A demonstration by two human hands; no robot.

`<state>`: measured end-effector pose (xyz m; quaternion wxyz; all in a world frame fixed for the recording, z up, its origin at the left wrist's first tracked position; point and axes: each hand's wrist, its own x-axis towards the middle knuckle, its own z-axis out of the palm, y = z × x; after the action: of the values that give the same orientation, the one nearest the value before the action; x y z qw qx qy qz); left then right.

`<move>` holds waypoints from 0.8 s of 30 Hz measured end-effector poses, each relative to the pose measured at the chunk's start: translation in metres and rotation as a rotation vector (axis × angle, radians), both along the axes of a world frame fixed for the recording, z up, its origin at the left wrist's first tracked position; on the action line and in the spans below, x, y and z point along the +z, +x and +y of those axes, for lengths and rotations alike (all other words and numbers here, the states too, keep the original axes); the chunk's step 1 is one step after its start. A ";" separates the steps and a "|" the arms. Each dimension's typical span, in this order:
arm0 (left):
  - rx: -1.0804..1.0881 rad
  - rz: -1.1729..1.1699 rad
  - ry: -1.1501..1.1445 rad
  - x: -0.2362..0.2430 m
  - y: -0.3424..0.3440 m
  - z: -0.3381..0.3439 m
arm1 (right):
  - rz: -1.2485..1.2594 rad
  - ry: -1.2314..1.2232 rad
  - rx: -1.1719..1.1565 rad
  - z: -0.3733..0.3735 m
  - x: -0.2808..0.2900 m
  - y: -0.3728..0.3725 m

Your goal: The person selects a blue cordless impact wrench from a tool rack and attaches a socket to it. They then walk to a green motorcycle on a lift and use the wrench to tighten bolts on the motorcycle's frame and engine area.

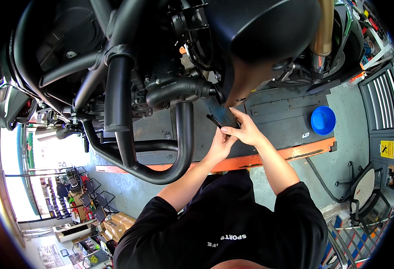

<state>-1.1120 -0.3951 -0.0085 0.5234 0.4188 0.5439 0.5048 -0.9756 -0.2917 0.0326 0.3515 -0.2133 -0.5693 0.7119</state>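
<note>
A black motorcycle (pixel 170 58) stands on a dark lift platform (pixel 277 116) with an orange edge. Its exhaust pipes (pixel 183 134) curve down just left of the hands. Both hands meet under the belly panel (pixel 226 114): the right hand (pixel 246 130) pinches narrowly on a small black tool (pixel 214 121), and the left hand (pixel 219 145), loosely curled, touches the right. A blue bowl (pixel 323 120) sits on the platform, well apart; I cannot tell its contents.

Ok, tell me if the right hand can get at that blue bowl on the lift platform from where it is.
Probably not without shifting. The right hand is up at the motorcycle's lower black panel beside the left hand. The blue bowl sits well off to the right; nothing blocks the way.
</note>
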 end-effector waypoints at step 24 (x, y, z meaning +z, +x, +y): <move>-0.110 0.112 0.074 0.007 -0.024 -0.100 | -0.104 0.140 -0.088 -0.097 0.025 -0.006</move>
<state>-1.1356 -0.4955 -0.0019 0.5034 0.4947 0.5295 0.4707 -0.9817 -0.3887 0.0573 0.3664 -0.2495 -0.6252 0.6423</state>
